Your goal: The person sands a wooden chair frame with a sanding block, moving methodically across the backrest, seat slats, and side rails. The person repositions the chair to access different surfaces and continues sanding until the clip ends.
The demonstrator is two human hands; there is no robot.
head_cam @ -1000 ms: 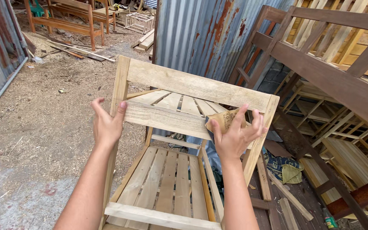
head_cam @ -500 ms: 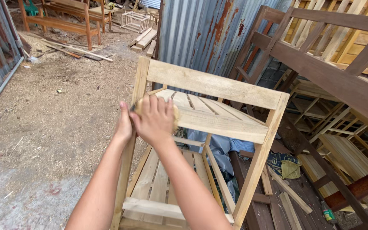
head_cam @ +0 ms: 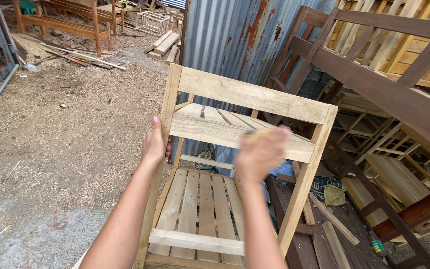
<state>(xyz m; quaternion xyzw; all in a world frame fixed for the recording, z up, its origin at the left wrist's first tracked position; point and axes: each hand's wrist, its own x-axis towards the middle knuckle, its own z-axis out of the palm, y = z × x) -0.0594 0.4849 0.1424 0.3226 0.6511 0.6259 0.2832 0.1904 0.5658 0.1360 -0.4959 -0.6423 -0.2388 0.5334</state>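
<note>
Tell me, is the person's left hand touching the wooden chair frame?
Touching. The head view shows the left hand wrapped around the chair frame's left upright post, fingers curled behind it, with no gap.

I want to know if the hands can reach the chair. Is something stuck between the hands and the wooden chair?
Nothing visible is in the way. The left hand already grips the chair's left upright. The right hand is blurred against the lower back rail, with something small and yellowish under it; what it is cannot be told.
</note>
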